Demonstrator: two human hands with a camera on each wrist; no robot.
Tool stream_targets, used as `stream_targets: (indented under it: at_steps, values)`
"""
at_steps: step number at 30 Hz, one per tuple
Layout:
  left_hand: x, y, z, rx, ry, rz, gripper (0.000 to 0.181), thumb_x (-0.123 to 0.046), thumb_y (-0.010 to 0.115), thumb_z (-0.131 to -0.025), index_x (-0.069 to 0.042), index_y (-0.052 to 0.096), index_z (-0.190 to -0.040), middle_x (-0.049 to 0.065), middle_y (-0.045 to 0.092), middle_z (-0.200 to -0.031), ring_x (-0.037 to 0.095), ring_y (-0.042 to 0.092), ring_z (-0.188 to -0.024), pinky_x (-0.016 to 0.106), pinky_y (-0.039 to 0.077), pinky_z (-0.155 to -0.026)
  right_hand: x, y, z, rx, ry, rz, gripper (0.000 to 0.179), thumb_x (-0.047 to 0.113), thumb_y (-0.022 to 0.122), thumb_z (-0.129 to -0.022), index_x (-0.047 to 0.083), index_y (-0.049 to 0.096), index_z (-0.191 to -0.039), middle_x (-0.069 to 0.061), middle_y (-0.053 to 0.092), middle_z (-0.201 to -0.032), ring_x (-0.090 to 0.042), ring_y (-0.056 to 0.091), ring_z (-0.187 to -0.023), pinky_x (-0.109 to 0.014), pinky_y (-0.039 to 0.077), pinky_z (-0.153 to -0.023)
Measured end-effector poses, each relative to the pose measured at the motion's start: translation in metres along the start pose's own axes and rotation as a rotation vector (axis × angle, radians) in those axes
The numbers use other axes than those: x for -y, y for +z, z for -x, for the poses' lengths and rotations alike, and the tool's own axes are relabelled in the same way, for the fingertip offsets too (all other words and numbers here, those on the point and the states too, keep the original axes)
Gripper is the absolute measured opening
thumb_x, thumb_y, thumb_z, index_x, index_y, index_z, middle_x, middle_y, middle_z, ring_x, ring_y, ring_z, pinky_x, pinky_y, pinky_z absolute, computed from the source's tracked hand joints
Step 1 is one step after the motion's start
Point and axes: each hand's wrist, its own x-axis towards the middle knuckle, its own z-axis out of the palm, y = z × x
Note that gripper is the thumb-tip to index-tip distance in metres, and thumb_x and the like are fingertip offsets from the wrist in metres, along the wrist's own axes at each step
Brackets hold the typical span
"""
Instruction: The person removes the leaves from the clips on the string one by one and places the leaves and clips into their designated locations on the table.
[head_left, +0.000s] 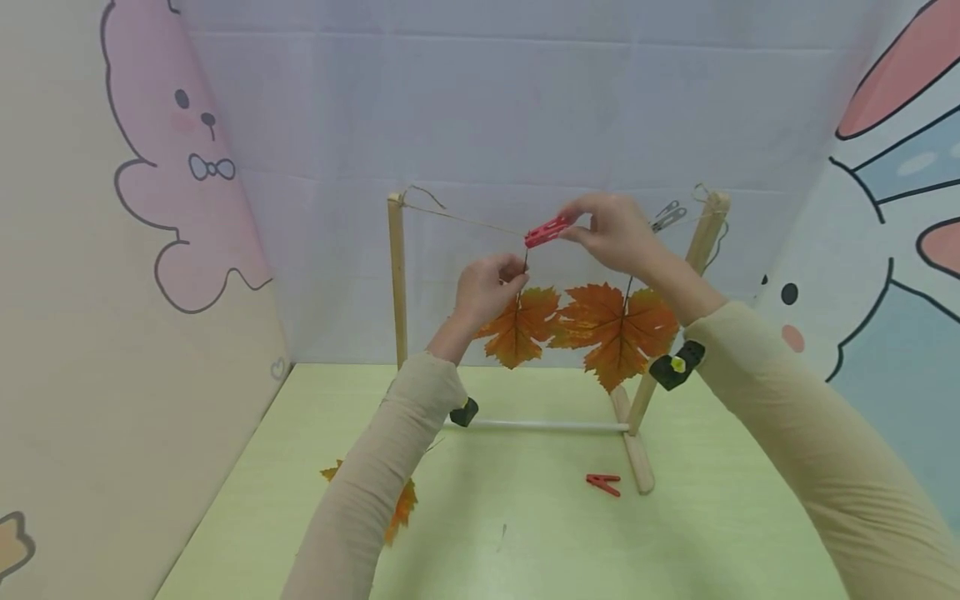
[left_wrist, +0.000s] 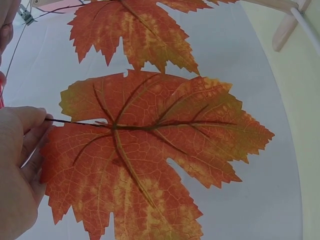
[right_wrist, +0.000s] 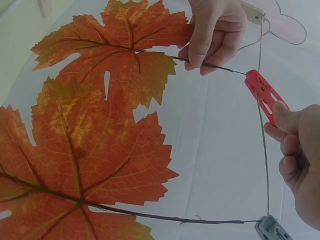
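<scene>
My right hand (head_left: 617, 233) pinches a red clothespin (head_left: 546, 232) by its handle end, with the nose of the pin at the string (right_wrist: 264, 150). With thumb and fingers, my left hand (head_left: 489, 287) holds the dark stem of an orange maple leaf (left_wrist: 145, 135); in the right wrist view the stem's tip meets the red pin's nose. Beside it, a second maple leaf (head_left: 617, 329) hangs by its stem from a grey clothespin (right_wrist: 272, 229) on the same string.
The string runs between two wooden posts (head_left: 397, 283) joined low down by a white rod (head_left: 540, 426). On the table (head_left: 540, 533) lie another red clothespin (head_left: 603, 484) and, partly behind my left sleeve, another maple leaf (head_left: 403, 508).
</scene>
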Motion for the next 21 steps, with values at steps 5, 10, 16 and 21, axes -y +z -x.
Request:
stream_targets:
  at_steps: [5, 10, 16, 21]
  values:
    - [0.0014, -0.0002, 0.0011, 0.008, 0.002, -0.008, 0.014, -0.017, 0.062, -0.086, -0.008, 0.067, -0.096, 0.002, 0.068, -0.088, 0.014, 0.061, -0.077, 0.026, 0.048, -0.066, 0.0004, -0.0004, -0.0005, -0.045, -0.008, 0.025, 0.015, 0.007, 0.064, -0.084, -0.001, 0.067, -0.096, -0.014, 0.067, -0.093, -0.017, 0.042, -0.053, -0.026, 0.033, -0.049]
    - [0.0030, 0.0000, 0.0018, 0.016, 0.004, -0.020, 0.016, -0.018, 0.062, -0.087, -0.007, 0.067, -0.097, 0.003, 0.068, -0.088, 0.014, 0.061, -0.077, 0.027, 0.048, -0.067, 0.0000, -0.0008, -0.0008, -0.097, 0.007, 0.032, 0.015, 0.008, 0.064, -0.084, -0.001, 0.068, -0.095, -0.014, 0.067, -0.093, -0.017, 0.041, -0.054, -0.024, 0.032, -0.049]
    - [0.0062, 0.0003, 0.0042, 0.024, -0.011, -0.030, 0.015, -0.020, 0.061, -0.087, -0.009, 0.067, -0.096, 0.002, 0.068, -0.089, 0.014, 0.061, -0.078, 0.026, 0.047, -0.068, 0.0008, -0.0034, -0.0001, -0.178, 0.006, 0.021, 0.017, 0.009, 0.065, -0.083, -0.001, 0.067, -0.096, -0.014, 0.068, -0.093, -0.018, 0.039, -0.051, -0.023, 0.029, -0.046]
    - [0.0099, 0.0003, 0.0065, 0.022, -0.016, -0.032, 0.013, -0.019, 0.061, -0.087, -0.010, 0.067, -0.094, 0.001, 0.068, -0.088, 0.013, 0.060, -0.077, 0.027, 0.047, -0.069, -0.0002, -0.0052, 0.0009, -0.228, -0.010, 0.008, 0.017, 0.008, 0.065, -0.083, -0.001, 0.067, -0.097, -0.013, 0.068, -0.094, -0.018, 0.039, -0.050, -0.022, 0.029, -0.047]
